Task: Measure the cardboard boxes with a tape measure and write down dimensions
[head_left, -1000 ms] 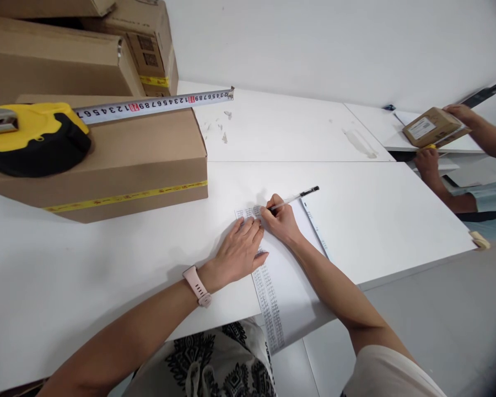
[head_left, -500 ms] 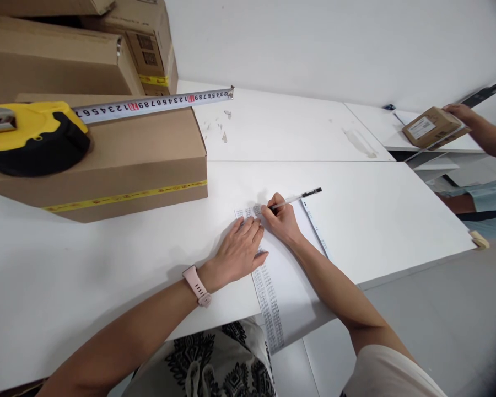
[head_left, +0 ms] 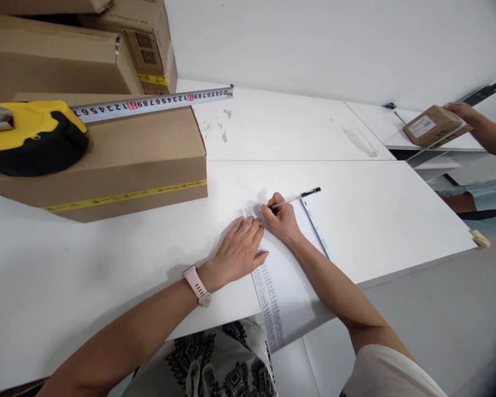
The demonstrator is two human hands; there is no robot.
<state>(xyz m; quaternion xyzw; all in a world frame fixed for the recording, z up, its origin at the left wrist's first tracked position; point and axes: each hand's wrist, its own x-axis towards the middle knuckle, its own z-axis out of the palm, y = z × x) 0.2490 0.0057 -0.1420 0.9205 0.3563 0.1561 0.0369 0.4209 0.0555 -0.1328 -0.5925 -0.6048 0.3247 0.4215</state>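
My right hand [head_left: 281,219] grips a clear pen with a black cap [head_left: 297,197], its tip on the top rows of a printed sheet of paper [head_left: 281,281]. The sheet lies on the white table [head_left: 107,259] and hangs over its near edge. My left hand [head_left: 237,251], with a pink watch on the wrist, lies flat with fingers stretched out on the sheet's upper left part, just beside the pen tip.
A long cardboard box [head_left: 119,160] lies at left with a yellow and black tape measure [head_left: 28,135] on top, its blade [head_left: 152,102] pulled out past the box's end. More boxes [head_left: 66,49] are stacked behind. At far right another person's hand [head_left: 463,113] holds a small labelled box [head_left: 432,125].
My hands have hardly moved; the pen shifted slightly. The other person's lower hand at far right has dropped out of view since the earliest frame.
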